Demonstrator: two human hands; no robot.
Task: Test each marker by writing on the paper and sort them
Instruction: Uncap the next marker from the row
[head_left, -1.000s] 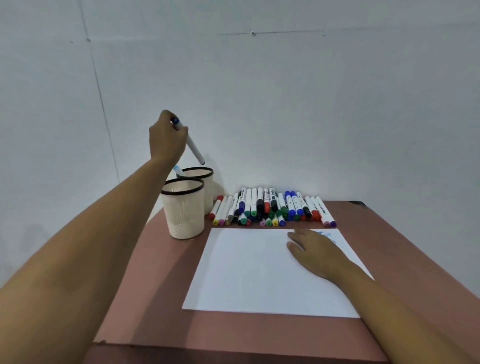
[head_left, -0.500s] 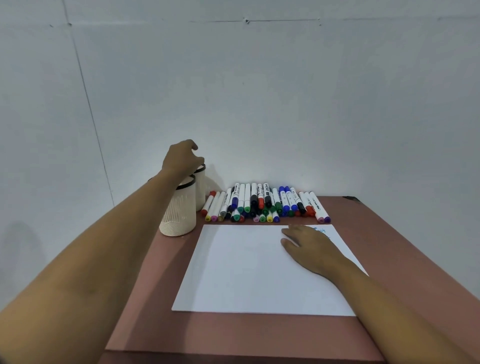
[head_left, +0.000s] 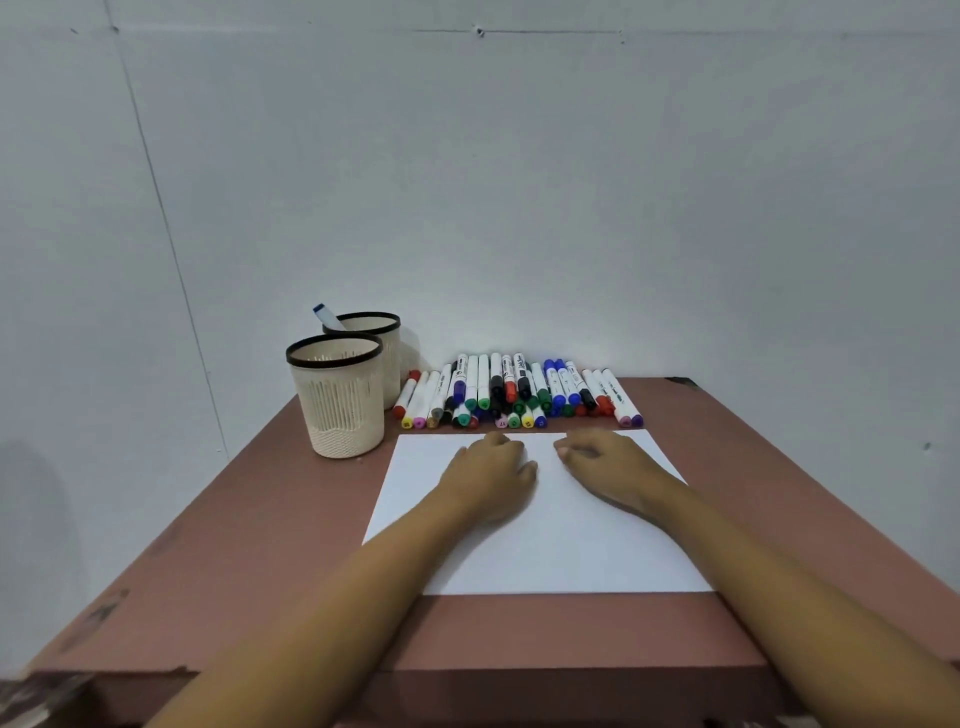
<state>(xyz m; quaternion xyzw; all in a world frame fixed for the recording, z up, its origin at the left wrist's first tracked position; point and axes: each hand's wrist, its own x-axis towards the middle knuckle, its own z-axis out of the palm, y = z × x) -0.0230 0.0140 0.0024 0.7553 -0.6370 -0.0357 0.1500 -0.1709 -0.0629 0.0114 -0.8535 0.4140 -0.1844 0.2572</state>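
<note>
Resting side by side on the white paper (head_left: 545, 551), left hand (head_left: 488, 470) and right hand (head_left: 608, 462) lie loosely curled, holding nothing. Just beyond them, markers (head_left: 519, 395) line the reddish tabletop (head_left: 260, 545) against a pale wall (head_left: 519, 182); two cream cups (head_left: 337, 400) stand left of the left hand.

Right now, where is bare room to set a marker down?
Free: table left of the paper, nearer than the front cup; right of the paper; the strip along its near edge. Crowded: marker pile behind it; left hand, right hand on it.

White paper (head_left: 545, 545), cream black-rimmed cups (head_left: 337, 400), reddish-brown table (head_left: 260, 545).
</note>
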